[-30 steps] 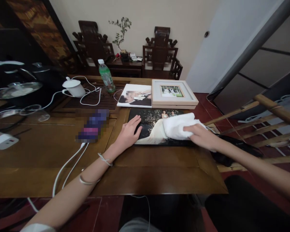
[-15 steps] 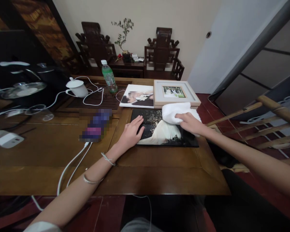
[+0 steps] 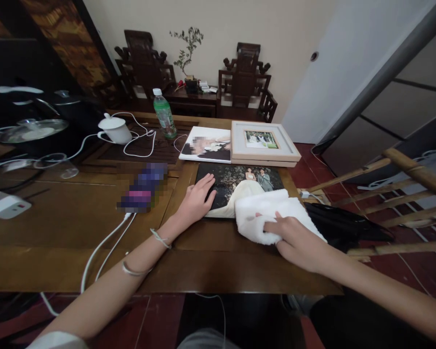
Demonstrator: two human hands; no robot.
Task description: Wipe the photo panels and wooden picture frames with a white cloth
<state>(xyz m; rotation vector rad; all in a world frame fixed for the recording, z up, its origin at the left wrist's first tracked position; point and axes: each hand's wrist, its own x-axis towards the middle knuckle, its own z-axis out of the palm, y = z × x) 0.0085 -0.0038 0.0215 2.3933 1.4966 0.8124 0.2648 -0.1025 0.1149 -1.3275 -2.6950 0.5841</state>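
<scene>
A dark wedding photo panel (image 3: 223, 179) lies flat on the wooden table (image 3: 210, 264). My left hand (image 3: 198, 196) rests on its left edge, fingers stretched out and holding nothing. My right hand (image 3: 292, 240) grips a folded white cloth (image 3: 261, 208), which covers the lower right part of the panel and hangs over its near edge. Two figures in the print show just above the cloth. Behind the panel are a white-edged photo print (image 3: 207, 150) and, touching it, a pale wooden picture frame (image 3: 269, 157) with a small photo inside.
A phone (image 3: 143, 186) with a blurred screen lies left of my left hand, its white cable running off the near edge. Farther back stand a green bottle (image 3: 164, 116), a white lidded cup (image 3: 115, 130) and a glass-lidded pot (image 3: 34, 133). A bamboo chair (image 3: 414, 179) is at the right.
My right hand has drawn the white cloth from the panel's upper right down towards me, uncovering the two figures. My left hand stays in place on the panel.
</scene>
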